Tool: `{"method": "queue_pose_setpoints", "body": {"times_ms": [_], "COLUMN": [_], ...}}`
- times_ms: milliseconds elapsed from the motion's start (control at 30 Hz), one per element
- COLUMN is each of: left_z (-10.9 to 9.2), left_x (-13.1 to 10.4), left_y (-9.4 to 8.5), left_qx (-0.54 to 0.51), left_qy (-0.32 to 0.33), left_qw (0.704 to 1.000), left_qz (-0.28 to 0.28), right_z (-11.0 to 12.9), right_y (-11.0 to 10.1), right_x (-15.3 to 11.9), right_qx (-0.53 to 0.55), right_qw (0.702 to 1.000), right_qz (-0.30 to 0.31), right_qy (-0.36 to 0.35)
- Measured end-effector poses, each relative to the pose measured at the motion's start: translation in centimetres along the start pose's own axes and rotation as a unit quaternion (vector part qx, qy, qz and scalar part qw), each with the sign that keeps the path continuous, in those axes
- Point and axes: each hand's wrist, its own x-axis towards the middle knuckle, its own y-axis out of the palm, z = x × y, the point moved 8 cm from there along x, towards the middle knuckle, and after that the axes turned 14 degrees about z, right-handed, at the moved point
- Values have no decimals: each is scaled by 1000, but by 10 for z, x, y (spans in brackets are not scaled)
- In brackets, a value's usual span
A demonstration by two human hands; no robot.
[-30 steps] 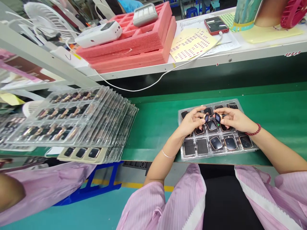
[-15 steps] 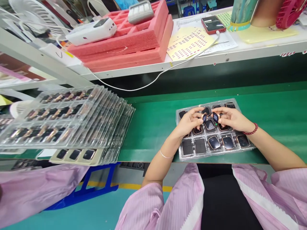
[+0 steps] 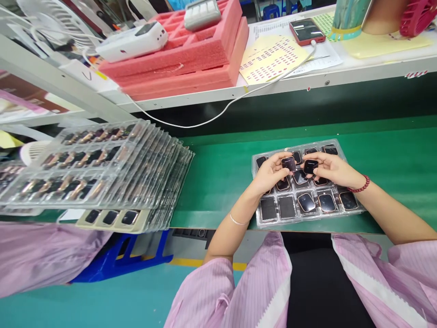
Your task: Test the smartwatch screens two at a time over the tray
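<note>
My left hand (image 3: 273,172) is closed on a smartwatch case (image 3: 288,164), its dark square face turned up toward me. Between the fingers and thumb of my right hand (image 3: 330,169) is a second smartwatch case (image 3: 311,166), also face up, with faint light marks on its screen. The two cases are side by side, a small gap apart. Below both hands lies a clear plastic tray (image 3: 296,222) with rows of square pockets. Most visible pockets hold dark-faced watch cases with gold-coloured rims; two front-left pockets look flat and dark. My hands cover part of the middle row.
At left, a tall leaning stack of clear trays (image 3: 136,182) holds more watch parts. Red foam blocks (image 3: 177,68) and a phone (image 3: 307,31) with a white cable sit on the shelf above the green bench (image 3: 218,182). A co-worker's pink sleeve (image 3: 44,255) shows at lower left.
Both watch cases have turned from edge-on to face up in my hands. The co-worker's sleeve at lower left has shifted. The view has moved slightly.
</note>
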Motion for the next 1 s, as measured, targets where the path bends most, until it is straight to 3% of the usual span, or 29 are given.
{"method": "queue_pose_setpoints", "body": {"times_ms": [267, 400, 500, 567, 667, 767, 867, 1000], "left_z": [-4, -21, -39, -42, -32, -28, -35, -37], "left_x": [5, -23, -69, -95, -117, -120, -104, -71], "left_y": [1, 3, 11, 19, 23, 25, 43, 77], "left_qx": [4, 108, 289, 380, 470, 513, 528, 547], "left_qy": [17, 10, 9, -3, -65, -104, -76, -44], "left_qw": [1000, 993, 954, 922, 877, 844, 839, 835], "left_qz": [-8, -42, -75, -75, -80, -118, -110, -48], "right_z": [6, 29, 64, 77, 70, 49, 36, 41], "right_y": [3, 11, 40, 70, 104, 122, 118, 76], "right_x": [2, -13, -39, -50, -48, -38, -36, -59], "right_qx": [-69, -199, -382, -439, -460, -493, -523, -539], "right_qw": [998, 979, 915, 884, 872, 858, 845, 831], "right_qz": [17, -35, -98, -101, -108, -107, -90, -127], "right_qy": [0, -26, -92, -128, -127, -95, -69, -49]}}
